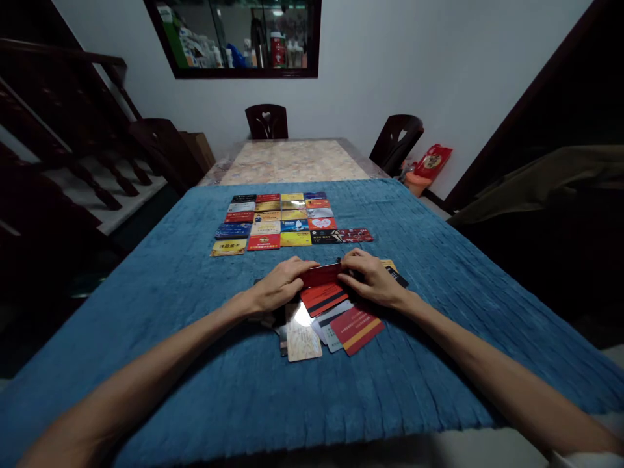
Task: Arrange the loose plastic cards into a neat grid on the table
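A dark red card (322, 275) is tilted up over a loose pile, gripped by its two ends. My left hand (281, 284) is closed on its left end, and my right hand (371, 278) is closed on its right end. Just beneath lie an orange-red card (325, 299) with a black stripe, a pale wood-toned card (303, 338), a light grey card (333, 331) and a red card (357, 330) with a yellow stripe. A black card (396, 277) pokes out beyond my right hand. Some of the pile is hidden under both hands.
Farther up the blue cloth (160, 312), several cards lie in rows, among them a gold card (228, 247) and a dark red patterned card (355, 235). The bare tabletop (292, 159) continues behind. Dark chairs (267, 121) stand around it.
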### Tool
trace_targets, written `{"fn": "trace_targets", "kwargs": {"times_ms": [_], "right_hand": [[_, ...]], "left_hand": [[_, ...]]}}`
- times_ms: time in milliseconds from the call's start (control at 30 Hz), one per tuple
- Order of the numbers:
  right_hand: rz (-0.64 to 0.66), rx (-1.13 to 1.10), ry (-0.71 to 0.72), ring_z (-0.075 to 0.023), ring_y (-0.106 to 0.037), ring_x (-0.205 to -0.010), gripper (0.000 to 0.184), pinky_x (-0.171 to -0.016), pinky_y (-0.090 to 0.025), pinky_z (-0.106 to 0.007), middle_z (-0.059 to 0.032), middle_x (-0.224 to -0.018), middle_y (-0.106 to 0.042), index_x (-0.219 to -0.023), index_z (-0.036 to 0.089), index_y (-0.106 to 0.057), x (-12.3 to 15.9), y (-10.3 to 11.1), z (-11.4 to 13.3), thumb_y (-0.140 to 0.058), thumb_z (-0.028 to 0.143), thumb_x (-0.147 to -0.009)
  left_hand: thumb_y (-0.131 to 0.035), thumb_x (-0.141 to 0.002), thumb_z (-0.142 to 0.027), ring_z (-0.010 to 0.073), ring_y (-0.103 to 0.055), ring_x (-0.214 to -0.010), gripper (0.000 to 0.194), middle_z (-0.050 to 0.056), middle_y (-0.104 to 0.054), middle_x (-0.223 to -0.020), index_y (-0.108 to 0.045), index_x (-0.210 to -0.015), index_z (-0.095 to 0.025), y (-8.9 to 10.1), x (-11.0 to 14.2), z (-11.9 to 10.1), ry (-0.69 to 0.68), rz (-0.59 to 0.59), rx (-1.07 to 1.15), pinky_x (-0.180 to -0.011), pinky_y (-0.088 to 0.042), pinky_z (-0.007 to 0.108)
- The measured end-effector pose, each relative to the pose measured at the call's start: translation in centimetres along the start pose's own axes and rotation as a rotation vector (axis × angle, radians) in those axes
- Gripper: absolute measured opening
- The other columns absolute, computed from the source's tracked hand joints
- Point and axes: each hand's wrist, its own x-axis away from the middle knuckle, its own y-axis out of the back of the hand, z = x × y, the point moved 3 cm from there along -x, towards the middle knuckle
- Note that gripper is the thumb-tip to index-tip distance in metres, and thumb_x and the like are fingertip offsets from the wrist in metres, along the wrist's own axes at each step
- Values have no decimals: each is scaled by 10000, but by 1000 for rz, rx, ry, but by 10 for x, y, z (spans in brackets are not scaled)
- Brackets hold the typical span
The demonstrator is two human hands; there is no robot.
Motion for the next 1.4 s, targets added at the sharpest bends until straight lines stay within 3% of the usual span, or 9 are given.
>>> {"fn": "trace_targets", "kwargs": {"times_ms": [400, 467, 600, 700, 967, 1200, 1400], "right_hand": [[1, -11, -7, -200, -563, -836, 104, -741, -472, -344, -64, -856, -612, -853, 186, -617, 1, -1, -1, -551, 207, -931], [-6, -14, 2, -203, -572, -843, 85, -754, -479, -350, -63, -868, -614, -930, 189, -631, 2, -2, -1, -546, 192, -927], [-21, 43, 35, -226, -582, -879, 318, -787, -490, -380, -75, -936, -617, -1232, 201, -579, 3, -4, -2, -532, 165, -920], [-13, 117, 60, -235, -579, -872, 374, -785, -491, -388, -84, -953, -625, -1311, 210, -544, 4, -5, 0, -525, 180, -938], [-48, 264, 190, -268, -580, -961, 374, -794, -484, -419, -128, -1061, -680, -1317, 174, -521, 2, -6, 10, -547, 222, -947], [-127, 434, 259, -289, -542, -1041, 426, -836, -477, -444, -156, -1150, -645, -1332, 145, -506, 1, -5, 20, -575, 331, -955], [-215, 572, 287, -292, -524, -1032, 446, -840, -481, -453, -155, -1138, -617, -1379, 156, -484, 3, -8, 26, -548, 287, -958]], "left_hand": [[-394, -831, -95, 210, -551, -998, 459, 68, -646, -1047, -582, -1244, -165, -4, 0, -1, -55, -28, -64, -944, -480, 366], [-403, -823, -79, 205, -562, -1005, 481, 73, -641, -1082, -568, -1266, -170, -5, 1, 1, -60, -49, -76, -941, -491, 363], [-420, -806, -46, 209, -582, -1015, 530, 104, -636, -1114, -539, -1313, -142, -10, 1, 4, -68, -117, -114, -928, -509, 369], [-431, -809, -32, 211, -589, -1005, 539, 109, -647, -1103, -530, -1329, -136, -12, 2, 5, -90, -159, -132, -919, -515, 376], [-461, -793, -3, 200, -612, -982, 505, 94, -682, -1069, -583, -1262, -146, -11, 4, 4, -97, -248, -87, -904, -526, 366], [-494, -852, -67, 198, -649, -949, 383, 86, -692, -1052, -637, -1195, -161, -5, 4, 5, -12, -358, 16, -890, -541, 369], [-503, -850, -71, 197, -651, -948, 370, 80, -695, -1042, -639, -1181, -163, -4, 4, 6, 13, -380, 40, -898, -544, 383]]}}
